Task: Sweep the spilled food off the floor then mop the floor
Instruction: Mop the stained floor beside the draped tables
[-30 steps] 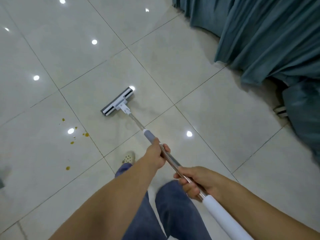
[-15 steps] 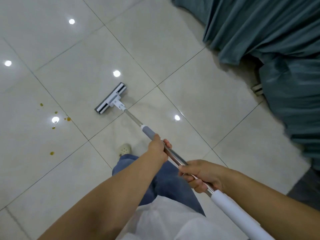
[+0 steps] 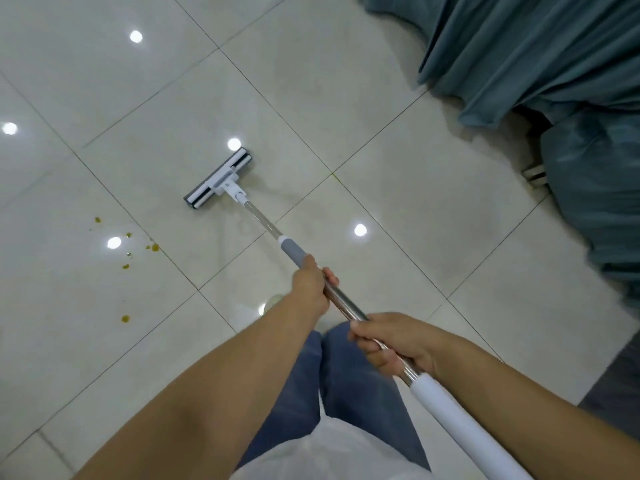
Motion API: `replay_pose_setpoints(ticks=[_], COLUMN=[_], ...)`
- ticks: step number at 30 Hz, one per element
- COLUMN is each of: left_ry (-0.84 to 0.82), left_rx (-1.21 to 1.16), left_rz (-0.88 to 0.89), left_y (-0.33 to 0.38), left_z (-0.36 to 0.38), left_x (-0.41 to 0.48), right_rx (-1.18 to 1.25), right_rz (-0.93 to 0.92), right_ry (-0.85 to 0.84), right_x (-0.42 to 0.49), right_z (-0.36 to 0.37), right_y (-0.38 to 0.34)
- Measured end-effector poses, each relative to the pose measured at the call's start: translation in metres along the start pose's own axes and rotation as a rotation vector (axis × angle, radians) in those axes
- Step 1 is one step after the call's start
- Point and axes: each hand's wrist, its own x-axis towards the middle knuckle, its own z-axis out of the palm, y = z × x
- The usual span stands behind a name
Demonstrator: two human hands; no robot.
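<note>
**Both hands gripping the pole (image 3: 343, 308), mop head (image 3: 218, 178) lying short of the spill (image 3: 154, 247)**

Since the frame half a second back, the holds are staying as they were: neither hand is sliding along the pole. The view is swinging a little, so that more of the teal curtain (image 3: 536, 46) is showing along the floor's (image 3: 381, 133) far right edge. The mop head is sitting on the same tile as before. With the camera moving, it is hard to say whether the head is shifting at all.

The left hand (image 3: 311, 289) is wrapping the steel pole just below the grey collar (image 3: 292, 252), fingers curled right round it. The right hand (image 3: 394, 344) is clasping the pole higher up, its fingers closed over the steel just beside the white grip (image 3: 460, 424). From the left hand the pole is running forward and to the left, down to the mop head. The head is lying flat on the floor, well ahead of both hands.

The spill, a scatter of small yellow-brown drops, is lying on the next tile to the left, across a grout joint from the mop head and apart from it. It is also well to the left of the left hand. A faint smear is perhaps showing on the tile to the right of the head.

Blue jeans (image 3: 346, 382) are showing beneath the forearms. A pale shoe (image 3: 272, 303) is peeking out just beside the left wrist.
</note>
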Motion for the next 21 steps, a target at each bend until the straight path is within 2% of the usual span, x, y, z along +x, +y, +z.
replay_pose_setpoints(ticks=[6, 10, 15, 21], left_ry=[0.011, 0.003, -0.005, -0.048], left_rx=[0.029, 0.071, 0.125, 0.143], left_rz=[0.137, 0.128, 0.097, 0.070], left_y=[0.129, 0.171, 0.149, 0.079], left_z=[-0.034, -0.056, -0.080, -0.091], left_x=[0.034, 0.046, 0.049, 0.037], right_rx=[0.048, 0.088, 0.217, 0.358], right_rz=[-0.033, -0.026, -0.053, -0.039], right_ry=[-0.070, -0.086, -0.054, -0.066], right_x=[0.054, 0.075, 0.072, 0.057], right_z=[0.087, 0.125, 0.137, 0.110], right_y=[-0.094, -0.116, -0.077, -0.005])
